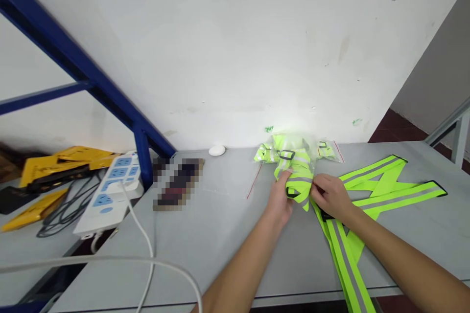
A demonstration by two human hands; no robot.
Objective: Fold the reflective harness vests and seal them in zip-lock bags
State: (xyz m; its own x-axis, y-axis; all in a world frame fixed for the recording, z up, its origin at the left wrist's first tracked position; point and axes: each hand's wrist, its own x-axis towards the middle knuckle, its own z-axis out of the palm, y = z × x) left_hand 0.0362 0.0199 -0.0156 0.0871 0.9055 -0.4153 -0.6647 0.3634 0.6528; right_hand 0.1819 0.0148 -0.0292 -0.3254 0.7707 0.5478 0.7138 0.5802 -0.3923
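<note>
A folded neon-yellow reflective strap [301, 172] with grey stripes and a black buckle is gripped from below by my left hand [282, 200]. My right hand [332, 196] is closed at the bundle's right edge, its fingertips pinched together; what lies between them is hidden. Clear plastic bags with more yellow straps sit behind the bundle against the wall, among them a small bag [329, 150] with a red edge. Under and beyond my right wrist spreads an unfolded reflective strap harness [398, 195], with one end hanging over the table's front edge.
On the grey table [216, 234] lie a white oval object [217, 150] and a pixelated flat item [178, 186]. To the left are a blue metal frame [110, 102], a white power strip [106, 205], a white cable [147, 242] and several yellow packets [44, 166].
</note>
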